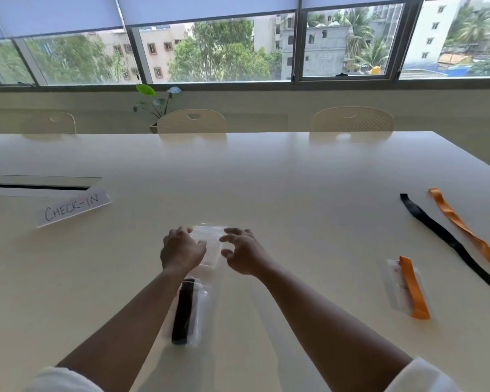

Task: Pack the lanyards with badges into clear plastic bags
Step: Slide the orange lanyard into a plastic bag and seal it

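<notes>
An empty clear plastic bag [211, 240] lies on the white table [294, 179] between my two hands. My left hand [181, 248] is at its left edge, with the thumb and fingertips pinched on the plastic. My right hand [244, 251] hovers at the bag's right edge, fingers curled and apart, holding nothing. Under my left forearm lies a folded black lanyard in a clear bag [185, 309]. To the right lies a folded orange lanyard in a clear bag [409, 287]. A loose black lanyard [447, 240] and a loose orange lanyard [464, 227] stretch along the right side.
A paper sign reading CHECK-IN [72, 207] stands at the left, in front of a cable slot [37, 186] in the tabletop. Cream chairs [191, 121] and a small potted plant [153, 104] are beyond the far edge, below the windows.
</notes>
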A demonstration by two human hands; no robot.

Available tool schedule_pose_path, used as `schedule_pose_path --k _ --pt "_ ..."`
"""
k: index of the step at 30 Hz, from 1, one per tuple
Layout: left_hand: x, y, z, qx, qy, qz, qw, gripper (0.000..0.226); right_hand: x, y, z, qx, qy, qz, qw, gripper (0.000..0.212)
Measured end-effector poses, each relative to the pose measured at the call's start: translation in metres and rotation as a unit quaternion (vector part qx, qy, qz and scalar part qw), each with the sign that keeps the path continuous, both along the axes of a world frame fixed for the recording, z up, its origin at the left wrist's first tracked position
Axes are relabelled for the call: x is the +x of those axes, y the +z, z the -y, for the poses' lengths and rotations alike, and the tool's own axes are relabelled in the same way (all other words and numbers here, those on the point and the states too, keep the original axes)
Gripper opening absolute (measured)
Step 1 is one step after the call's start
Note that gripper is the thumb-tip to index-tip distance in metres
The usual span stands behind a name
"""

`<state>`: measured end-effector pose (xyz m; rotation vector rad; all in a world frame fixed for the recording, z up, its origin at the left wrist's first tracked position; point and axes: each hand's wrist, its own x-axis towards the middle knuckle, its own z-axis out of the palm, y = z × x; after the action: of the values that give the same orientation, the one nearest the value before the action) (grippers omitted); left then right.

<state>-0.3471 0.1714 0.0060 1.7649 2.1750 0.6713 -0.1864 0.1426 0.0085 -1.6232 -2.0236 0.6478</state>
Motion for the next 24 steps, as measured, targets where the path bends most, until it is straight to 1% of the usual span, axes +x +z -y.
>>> schedule_pose_path --k 3,6,9,12,15,19,22,24 --pt "-0.017 -0.007 -0.005 -0.048 0.004 -0.03 0.998 0.06 -0.013 -0.004 -0.005 -0.023 0.034 0.029 0.999 0.041" --pt "-0.027 -0.011 -0.008 -0.06 -0.003 -0.038 0.997 0.061 -0.022 -0.009 -0.01 -0.031 0.051 0.064 0.996 0.042" --pt "-0.033 -0.015 -0.011 -0.056 -0.009 -0.005 0.998 0.056 -0.026 -0.014 -0.013 -0.03 0.049 0.101 0.993 0.04" --pt "-0.039 -0.017 -0.014 -0.055 -0.011 0.037 0.998 0.05 -0.027 -0.017 -0.015 -0.014 0.04 0.114 0.993 0.035" --pt "-0.042 -0.018 -0.016 -0.05 -0.014 0.071 0.996 0.044 -0.028 -0.018 -0.016 -0.003 0.035 0.111 0.993 0.032" --pt "-0.043 -0.019 -0.016 -0.016 -0.021 0.1 0.995 0.034 -0.027 -0.019 -0.016 0.004 0.036 0.102 0.994 0.028" --pt "-0.044 -0.016 -0.018 0.007 -0.048 0.117 0.992 0.024 -0.025 -0.016 -0.016 0.019 0.004 0.047 0.999 0.026" --pt "-0.044 -0.009 -0.019 0.016 -0.073 0.146 0.986 0.02 -0.02 -0.009 -0.019 0.044 -0.034 0.018 0.998 0.032"
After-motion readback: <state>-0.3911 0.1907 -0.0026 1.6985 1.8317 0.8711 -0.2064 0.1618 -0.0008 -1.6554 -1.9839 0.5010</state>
